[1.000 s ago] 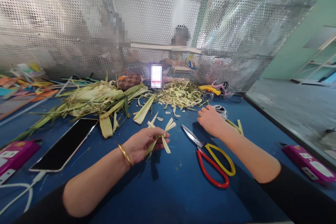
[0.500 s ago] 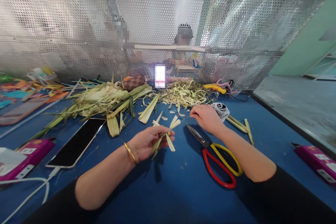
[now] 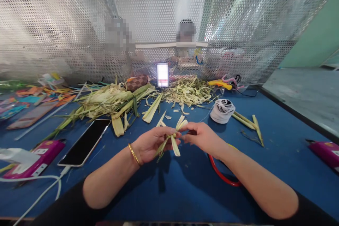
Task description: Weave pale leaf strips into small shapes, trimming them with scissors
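Observation:
My left hand (image 3: 156,140) is closed around a small bundle of pale green corn husk strips (image 3: 175,146), their ends fanning out past the fingertips. Close against that bundle on its right, my right hand (image 3: 200,137) has thumb and forefinger drawn together on a thin thread, which is hard to see at the fingertips. A faint line of thread runs near this hand toward the white spool of thread (image 3: 222,113). Under my right forearm lie the scissors, mostly hidden, with a red handle loop (image 3: 222,174) showing.
Behind my hands lie a heap of husks (image 3: 106,100) and a pile of shredded husk (image 3: 189,91). A phone (image 3: 84,143) and a purple power strip (image 3: 37,159) are at left, cut stalks (image 3: 246,120) at right. A perforated metal screen (image 3: 159,10) closes off the back; people sit beyond it.
My right hand has come left and toward me, from beside the spool to the husk bundle, uncovering the spool and covering most of the scissors. My left hand keeps its hold on the bundle.

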`<state>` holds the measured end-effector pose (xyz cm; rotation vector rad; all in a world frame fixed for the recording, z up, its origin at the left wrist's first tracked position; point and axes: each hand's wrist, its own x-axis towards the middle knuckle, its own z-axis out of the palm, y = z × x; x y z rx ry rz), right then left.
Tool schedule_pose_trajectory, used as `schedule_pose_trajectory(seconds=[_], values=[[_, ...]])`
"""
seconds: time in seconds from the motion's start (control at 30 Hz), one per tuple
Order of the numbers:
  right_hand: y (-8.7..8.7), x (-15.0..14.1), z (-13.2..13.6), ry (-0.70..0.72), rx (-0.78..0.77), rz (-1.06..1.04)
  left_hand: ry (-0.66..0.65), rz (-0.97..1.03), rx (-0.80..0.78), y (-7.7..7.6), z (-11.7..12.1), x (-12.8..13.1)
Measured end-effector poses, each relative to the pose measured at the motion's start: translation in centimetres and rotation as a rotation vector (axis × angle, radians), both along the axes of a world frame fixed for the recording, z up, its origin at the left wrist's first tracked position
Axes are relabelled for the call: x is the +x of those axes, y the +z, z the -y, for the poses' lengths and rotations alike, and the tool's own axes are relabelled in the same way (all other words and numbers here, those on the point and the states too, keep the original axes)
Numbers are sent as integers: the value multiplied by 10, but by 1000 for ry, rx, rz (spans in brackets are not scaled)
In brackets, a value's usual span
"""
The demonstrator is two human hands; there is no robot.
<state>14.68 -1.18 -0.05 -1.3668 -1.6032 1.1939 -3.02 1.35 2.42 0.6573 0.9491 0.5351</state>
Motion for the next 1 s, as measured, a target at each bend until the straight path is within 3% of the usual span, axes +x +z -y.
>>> schedule_pose_trajectory(seconds=[0.2, 0.37, 0.6, 0.73, 1.0], values=[[-2, -3, 3, -22, -30, -181, -17, -18, 27, -1, 0, 0], [3, 1, 5, -98, -184, -429, -35, -13, 62, -4, -2, 0], [4, 9, 7, -146, -188, -520, -24, -7, 169, -9, -2, 0], [8, 11, 8, -156, -67, -430, -12, -46, 218, -10, -2, 1], [12, 10, 16, -165, 280, 60, 42, -99, 260, -11, -2, 2]])
